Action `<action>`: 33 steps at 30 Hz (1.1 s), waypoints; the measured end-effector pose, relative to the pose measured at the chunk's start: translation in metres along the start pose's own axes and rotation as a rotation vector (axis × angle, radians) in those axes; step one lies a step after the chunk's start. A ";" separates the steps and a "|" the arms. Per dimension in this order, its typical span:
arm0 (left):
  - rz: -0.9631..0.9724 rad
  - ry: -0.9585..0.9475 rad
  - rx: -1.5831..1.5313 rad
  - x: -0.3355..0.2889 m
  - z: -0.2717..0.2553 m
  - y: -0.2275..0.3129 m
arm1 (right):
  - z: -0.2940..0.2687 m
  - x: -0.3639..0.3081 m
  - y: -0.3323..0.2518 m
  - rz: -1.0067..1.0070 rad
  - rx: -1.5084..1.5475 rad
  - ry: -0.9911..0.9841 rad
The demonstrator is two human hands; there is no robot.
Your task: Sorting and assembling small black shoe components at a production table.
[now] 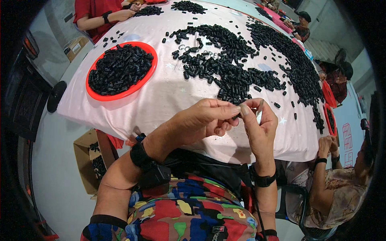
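Observation:
Both hands meet at the near edge of the cloth-covered table [173, 108]. The thumb and fingertips of my left hand [201, 120] pinch a small black cylindrical piece [235, 117], mostly covered by the fingers. My right hand [260, 126] closes its thumb and forefinger on the same piece from the other side. Just beyond the fingertips lies a spread pile of similar short black cylinders [233, 78]. To the left, a round red basin [155, 66] is heaped with more of them.
A second long heap of black pieces [299, 72] runs along the right. An open cardboard box [82, 160] with black pieces stands on the floor at left. Co-workers sit at the far left [92, 20], far right and near right [337, 193]. A smaller red basin [330, 120] is at the right edge.

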State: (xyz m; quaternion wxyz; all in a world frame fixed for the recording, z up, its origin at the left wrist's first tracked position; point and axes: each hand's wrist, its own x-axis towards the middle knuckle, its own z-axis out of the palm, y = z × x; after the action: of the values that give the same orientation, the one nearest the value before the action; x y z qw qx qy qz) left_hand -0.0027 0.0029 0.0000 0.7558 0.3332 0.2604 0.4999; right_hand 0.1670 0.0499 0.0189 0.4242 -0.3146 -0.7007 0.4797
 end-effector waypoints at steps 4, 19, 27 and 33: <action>-0.007 -0.037 -0.033 0.001 -0.002 -0.001 | 0.000 -0.001 0.003 -0.013 0.013 0.002; 0.011 -0.068 -0.084 -0.003 -0.002 0.006 | -0.004 0.000 -0.006 0.043 0.077 -0.011; 0.004 -0.068 -0.049 -0.002 -0.005 0.002 | -0.009 0.002 -0.002 -0.121 -0.163 -0.078; -0.035 -0.055 -0.107 -0.001 -0.004 0.000 | -0.005 0.003 0.000 -0.117 -0.002 -0.007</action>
State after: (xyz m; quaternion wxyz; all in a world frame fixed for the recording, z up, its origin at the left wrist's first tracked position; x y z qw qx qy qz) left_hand -0.0054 0.0032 -0.0023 0.7880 0.3012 0.2182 0.4906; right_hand 0.1705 0.0544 0.0204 0.4488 -0.2719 -0.7197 0.4546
